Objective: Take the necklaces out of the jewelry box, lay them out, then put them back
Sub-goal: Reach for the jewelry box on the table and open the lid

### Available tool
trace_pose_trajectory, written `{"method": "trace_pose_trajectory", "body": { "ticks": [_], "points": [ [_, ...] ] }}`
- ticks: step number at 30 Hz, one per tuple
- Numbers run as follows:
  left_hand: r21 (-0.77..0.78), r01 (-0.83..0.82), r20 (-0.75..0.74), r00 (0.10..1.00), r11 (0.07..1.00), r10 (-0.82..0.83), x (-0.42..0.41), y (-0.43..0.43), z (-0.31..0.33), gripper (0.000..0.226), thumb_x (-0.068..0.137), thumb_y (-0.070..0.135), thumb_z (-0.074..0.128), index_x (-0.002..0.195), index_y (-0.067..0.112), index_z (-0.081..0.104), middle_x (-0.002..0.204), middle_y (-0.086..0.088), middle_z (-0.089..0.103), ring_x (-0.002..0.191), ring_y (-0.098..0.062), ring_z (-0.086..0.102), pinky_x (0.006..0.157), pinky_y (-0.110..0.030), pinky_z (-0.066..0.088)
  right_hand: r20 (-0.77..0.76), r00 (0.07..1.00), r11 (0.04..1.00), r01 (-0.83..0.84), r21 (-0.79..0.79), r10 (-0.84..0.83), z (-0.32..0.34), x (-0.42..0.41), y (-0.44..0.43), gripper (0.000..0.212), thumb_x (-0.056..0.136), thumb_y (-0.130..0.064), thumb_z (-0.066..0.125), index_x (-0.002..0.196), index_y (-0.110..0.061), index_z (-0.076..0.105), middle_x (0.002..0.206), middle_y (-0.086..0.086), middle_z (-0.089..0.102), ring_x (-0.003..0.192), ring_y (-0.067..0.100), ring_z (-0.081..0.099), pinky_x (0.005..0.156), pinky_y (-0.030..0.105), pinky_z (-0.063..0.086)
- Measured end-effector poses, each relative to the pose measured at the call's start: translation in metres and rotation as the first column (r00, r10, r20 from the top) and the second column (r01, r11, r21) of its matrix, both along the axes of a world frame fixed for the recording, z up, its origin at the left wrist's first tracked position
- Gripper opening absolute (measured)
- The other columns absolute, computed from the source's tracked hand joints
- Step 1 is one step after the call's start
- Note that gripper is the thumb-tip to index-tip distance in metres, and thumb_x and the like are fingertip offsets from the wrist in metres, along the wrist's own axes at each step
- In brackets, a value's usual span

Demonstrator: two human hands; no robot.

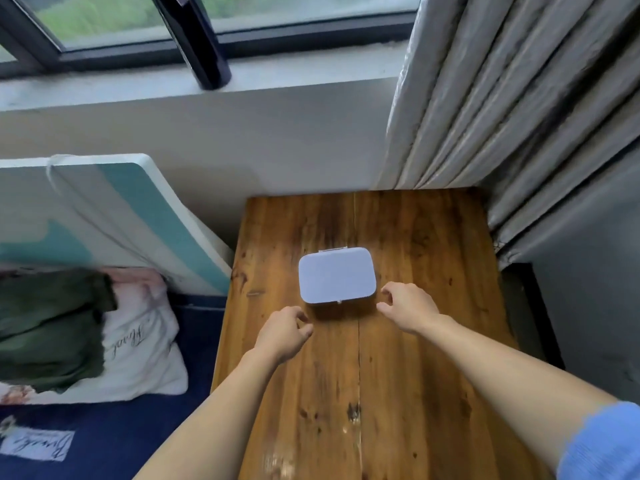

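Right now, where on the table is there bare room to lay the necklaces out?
The closed jewelry box sits mid-table. Bare wood runs behind it to the wall and curtain, and wide along the near end between the forearms. It is crowded only just in front of the box, where the left hand and right hand hover.

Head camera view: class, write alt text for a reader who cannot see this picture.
Two bare hands, the left hand and the right hand, reach toward a closed white jewelry box on a wooden table, neither touching it. Grey curtains hang to the right, a window is behind, and a bed with pillows lies left.
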State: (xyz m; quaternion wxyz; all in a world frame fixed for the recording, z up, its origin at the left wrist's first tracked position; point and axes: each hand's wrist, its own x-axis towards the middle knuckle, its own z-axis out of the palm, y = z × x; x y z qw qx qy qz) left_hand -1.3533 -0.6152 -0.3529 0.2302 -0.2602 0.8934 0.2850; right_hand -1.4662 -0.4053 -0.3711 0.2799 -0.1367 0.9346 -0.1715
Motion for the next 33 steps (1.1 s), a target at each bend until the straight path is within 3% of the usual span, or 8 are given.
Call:
{"method": "trace_pose_trajectory", "body": {
  "ticks": [5, 8, 12, 15, 18, 26, 29, 33],
  "points": [
    [-0.040, -0.083, -0.078, 0.994, 0.996, 0.080, -0.038, -0.011, -0.042, 0.042, 0.089, 0.030, 0.062, 0.127, 0.015, 0.053, 0.123, -0.005, 0.062, 0.106, -0.023, 0.061, 0.088, -0.034, 0.051, -0.019, 0.996, 0.996, 0.088, -0.016, -0.089, -0.039, -0.030, -0.019, 0.043, 0.094, -0.036, 0.058, 0.132, -0.017, 0.053, 0.122, 0.003, 0.065, 0.100, 0.021, 0.065, 0.079, 0.031, 0.056],
    [-0.038, -0.088, -0.140, 0.987, 0.995, 0.082, -0.055, -0.013, -0.069, 0.051, 0.084, 0.033, 0.068, 0.127, 0.015, 0.048, 0.124, -0.007, 0.054, 0.109, -0.026, 0.058, 0.085, -0.037, 0.049, -0.023, 0.985, 0.984, 0.169, -0.050, -0.171, -0.061, -0.035, -0.028, 0.044, 0.095, -0.035, 0.056, 0.134, -0.015, 0.051, 0.124, 0.003, 0.063, 0.100, 0.021, 0.063, 0.070, 0.023, 0.047],
    [-0.060, -0.048, -0.144, 0.989, 0.997, 0.039, -0.060, -0.010, -0.097, 0.073, 0.079, 0.035, 0.074, 0.136, 0.018, 0.032, 0.134, -0.005, 0.037, 0.116, -0.021, 0.051, 0.092, -0.033, 0.051, -0.031, 0.971, 0.964, 0.234, -0.124, -0.239, -0.081, -0.035, -0.041, 0.034, 0.095, -0.034, 0.056, 0.123, -0.015, 0.056, 0.116, 0.003, 0.062, 0.087, 0.015, 0.057, 0.063, 0.022, 0.047],
    [-0.112, -0.014, -0.138, 0.990, 0.994, -0.002, -0.053, -0.006, -0.104, 0.069, 0.081, 0.031, 0.073, 0.136, 0.016, 0.034, 0.141, -0.008, 0.032, 0.125, -0.025, 0.043, 0.098, -0.035, 0.047, -0.041, 0.952, 0.946, 0.297, -0.127, -0.304, -0.090, -0.028, -0.046, 0.028, 0.093, -0.035, 0.058, 0.112, -0.015, 0.062, 0.109, 0.002, 0.064, 0.083, 0.016, 0.060, 0.066, 0.028, 0.056],
    [-0.162, -0.004, -0.134, 0.991, 0.987, -0.018, -0.044, -0.005, -0.102, 0.060, 0.083, 0.029, 0.070, 0.133, 0.014, 0.039, 0.132, -0.010, 0.038, 0.117, -0.026, 0.045, 0.093, -0.034, 0.047, -0.023, 0.944, 0.940, 0.324, -0.108, -0.328, -0.092, -0.016, -0.045, 0.027, 0.091, -0.036, 0.060, 0.110, -0.016, 0.064, 0.107, 0.002, 0.065, 0.082, 0.017, 0.061, 0.067, 0.031, 0.057],
    [-0.212, 0.162, -0.111, 0.976, 0.964, -0.189, -0.022, -0.022, -0.098, 0.046, 0.087, 0.031, 0.065, 0.125, 0.015, 0.046, 0.114, -0.004, 0.047, 0.098, -0.021, 0.053, 0.078, -0.035, 0.056, -0.025, 0.989, 0.987, 0.143, -0.073, -0.145, -0.083, 0.012, -0.031, 0.052, 0.088, -0.031, 0.064, 0.136, -0.025, 0.045, 0.117, -0.002, 0.055, 0.087, 0.015, 0.059, 0.067, 0.022, 0.053],
    [-0.188, 0.138, -0.195, 0.965, 0.972, -0.174, -0.019, -0.024, -0.092, 0.041, 0.086, 0.029, 0.066, 0.122, 0.015, 0.050, 0.114, -0.003, 0.051, 0.098, -0.019, 0.056, 0.079, -0.030, 0.056, -0.070, 0.997, 1.000, 0.019, -0.010, -0.020, -0.078, 0.015, -0.030, 0.060, 0.085, -0.033, 0.066, 0.138, -0.027, 0.038, 0.111, -0.002, 0.050, 0.082, 0.014, 0.055, 0.067, 0.022, 0.055],
    [-0.108, 0.040, -0.344, 0.936, 0.993, -0.075, -0.021, -0.031, -0.076, 0.041, 0.087, 0.024, 0.067, 0.125, 0.013, 0.056, 0.121, -0.004, 0.056, 0.105, -0.018, 0.059, 0.085, -0.023, 0.050, -0.139, 0.989, 0.999, -0.048, -0.025, 0.044, -0.065, 0.005, -0.029, 0.051, 0.090, -0.029, 0.062, 0.137, -0.023, 0.045, 0.106, -0.001, 0.048, 0.080, 0.012, 0.051, 0.065, 0.019, 0.048]
  ]
}}
